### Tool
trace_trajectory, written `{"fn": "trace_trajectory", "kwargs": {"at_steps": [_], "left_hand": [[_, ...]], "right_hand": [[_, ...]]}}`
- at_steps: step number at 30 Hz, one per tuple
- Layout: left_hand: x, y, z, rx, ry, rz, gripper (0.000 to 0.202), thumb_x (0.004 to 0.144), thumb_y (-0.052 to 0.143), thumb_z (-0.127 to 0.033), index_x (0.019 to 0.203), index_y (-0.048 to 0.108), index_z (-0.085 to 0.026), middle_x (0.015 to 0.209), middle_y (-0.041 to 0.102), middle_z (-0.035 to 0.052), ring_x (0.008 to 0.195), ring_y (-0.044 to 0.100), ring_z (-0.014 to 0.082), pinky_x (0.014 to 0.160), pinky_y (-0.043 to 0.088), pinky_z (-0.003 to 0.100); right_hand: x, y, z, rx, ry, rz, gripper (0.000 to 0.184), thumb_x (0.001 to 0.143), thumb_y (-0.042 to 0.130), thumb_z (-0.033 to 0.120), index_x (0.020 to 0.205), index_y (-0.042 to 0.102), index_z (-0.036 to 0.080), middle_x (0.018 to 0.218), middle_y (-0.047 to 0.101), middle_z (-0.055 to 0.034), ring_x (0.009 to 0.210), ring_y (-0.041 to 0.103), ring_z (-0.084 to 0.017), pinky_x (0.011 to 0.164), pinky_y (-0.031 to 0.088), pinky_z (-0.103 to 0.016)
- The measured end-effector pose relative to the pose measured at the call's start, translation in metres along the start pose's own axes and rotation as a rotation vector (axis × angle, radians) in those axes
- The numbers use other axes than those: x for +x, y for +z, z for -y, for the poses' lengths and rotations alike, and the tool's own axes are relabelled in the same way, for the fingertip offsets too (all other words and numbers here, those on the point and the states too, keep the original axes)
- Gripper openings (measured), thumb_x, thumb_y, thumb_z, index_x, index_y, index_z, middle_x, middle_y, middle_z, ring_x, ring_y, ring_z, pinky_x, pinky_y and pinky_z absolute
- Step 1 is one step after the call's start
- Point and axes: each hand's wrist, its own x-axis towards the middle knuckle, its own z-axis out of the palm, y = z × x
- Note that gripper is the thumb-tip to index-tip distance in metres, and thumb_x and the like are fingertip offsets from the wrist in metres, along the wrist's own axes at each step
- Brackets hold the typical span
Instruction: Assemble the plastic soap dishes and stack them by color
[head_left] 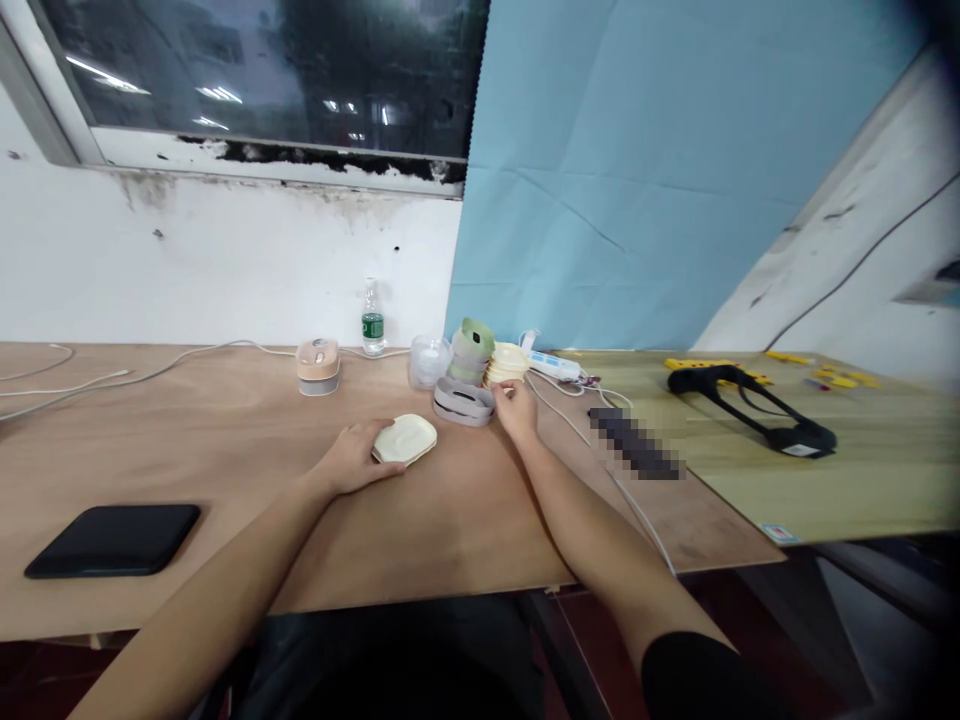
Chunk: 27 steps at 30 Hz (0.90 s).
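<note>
My left hand (358, 455) grips a cream, rounded-square plastic lid (406, 438) by its left side, thumb along the near edge, low over the table. My right hand (516, 408) is at the front of a stack of similar cream pieces (509, 360), beside the right end of some grey oval plastic rings (463, 400). Its fingers are pinched together; what is between them is too small to make out. Behind the rings stands a leaning stack of green and grey plastic cups (472, 345). Clear plastic pieces (430, 360) sit left of that stack.
A peach-and-grey device (318, 368) and a water bottle (373, 320) stand toward the wall. A black flat case (114, 540) lies at the front left. Right of my hands are a power strip (553, 366), cables, a blurred dark object (636, 445) and a black strap frame (750, 410).
</note>
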Motion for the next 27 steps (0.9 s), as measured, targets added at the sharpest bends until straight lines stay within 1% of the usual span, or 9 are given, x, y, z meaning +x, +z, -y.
{"fn": "trace_trajectory", "kwargs": {"at_steps": [3,6,9,13,15,17,20,23,27], "left_hand": [[0.0,-0.002,-0.002,-0.11,-0.042,-0.059,0.07,0.079,0.055,-0.06,0.134,0.046,-0.017,0.132,0.055,0.013,0.117,0.053,0.0318,0.096,0.043,0.045],[0.001,-0.003,0.002,-0.256,-0.099,-0.129,0.058,0.087,0.042,-0.056,0.128,0.051,-0.017,0.13,0.057,0.0121,0.116,0.055,0.0291,0.095,0.045,0.043],[0.002,-0.004,0.009,-0.34,-0.118,-0.192,0.055,0.09,0.033,-0.056,0.117,0.059,-0.016,0.122,0.062,0.0108,0.114,0.056,0.0277,0.097,0.044,0.042],[0.0,-0.005,0.017,-0.308,-0.063,-0.18,0.052,0.091,0.032,-0.054,0.114,0.06,-0.017,0.117,0.065,0.0103,0.107,0.06,0.0261,0.095,0.044,0.04],[-0.001,-0.004,0.019,-0.307,-0.014,-0.168,0.052,0.092,0.032,-0.052,0.121,0.056,-0.017,0.116,0.065,0.0109,0.101,0.062,0.0248,0.092,0.046,0.04],[-0.001,-0.002,0.018,-0.335,0.024,-0.17,0.053,0.093,0.032,-0.051,0.129,0.049,-0.017,0.115,0.065,0.0117,0.096,0.064,0.0237,0.089,0.048,0.039],[-0.001,-0.004,0.014,-0.319,0.015,-0.148,0.056,0.091,0.037,-0.051,0.135,0.043,-0.017,0.115,0.065,0.0118,0.098,0.064,0.0234,0.087,0.049,0.039],[-0.001,-0.008,0.008,-0.235,-0.021,-0.108,0.053,0.09,0.042,-0.052,0.13,0.047,-0.018,0.111,0.066,0.0102,0.099,0.063,0.0237,0.087,0.049,0.039],[0.0,-0.01,0.005,-0.153,-0.046,-0.065,0.049,0.089,0.042,-0.054,0.121,0.055,-0.019,0.104,0.069,0.009,0.095,0.065,0.0241,0.083,0.051,0.038]], "right_hand": [[-0.016,-0.006,0.023,0.072,-0.122,0.065,0.02,0.078,0.059,0.039,0.086,0.064,0.022,0.053,0.048,0.0046,0.052,0.044,-0.013,0.056,0.036,-0.023],[-0.041,-0.006,0.049,0.208,-0.229,0.32,0.021,0.073,0.063,0.026,0.093,0.067,0.024,0.062,0.057,0.0033,0.058,0.048,-0.013,0.061,0.041,-0.023],[-0.063,-0.001,0.067,0.27,-0.331,0.605,0.04,0.067,0.063,0.013,0.103,0.067,0.028,0.076,0.065,0.0029,0.06,0.051,-0.013,0.068,0.044,-0.025],[-0.072,0.003,0.075,0.312,-0.328,0.683,0.026,0.068,0.067,0.019,0.092,0.069,0.03,0.075,0.064,0.0011,0.065,0.052,-0.015,0.07,0.045,-0.026],[-0.069,0.002,0.073,0.356,-0.262,0.643,0.016,0.068,0.069,0.024,0.084,0.069,0.028,0.075,0.063,-0.0009,0.071,0.054,-0.017,0.067,0.046,-0.026],[-0.062,0.001,0.068,0.4,-0.182,0.519,0.014,0.069,0.069,0.029,0.083,0.067,0.025,0.076,0.063,-0.0022,0.075,0.056,-0.017,0.064,0.046,-0.025],[-0.041,-0.001,0.055,0.473,-0.063,0.18,0.022,0.075,0.064,0.037,0.09,0.062,0.022,0.074,0.061,-0.0004,0.065,0.056,-0.014,0.057,0.046,-0.023],[-0.012,-0.004,0.034,0.636,0.089,-0.139,0.028,0.079,0.058,0.044,0.095,0.053,0.022,0.063,0.055,0.0049,0.046,0.049,-0.009,0.045,0.041,-0.021],[0.022,-0.015,0.001,0.8,0.333,-0.279,0.03,0.079,0.057,0.049,0.081,0.047,0.021,0.057,0.054,0.0068,0.037,0.045,-0.007,0.037,0.036,-0.02]]}}
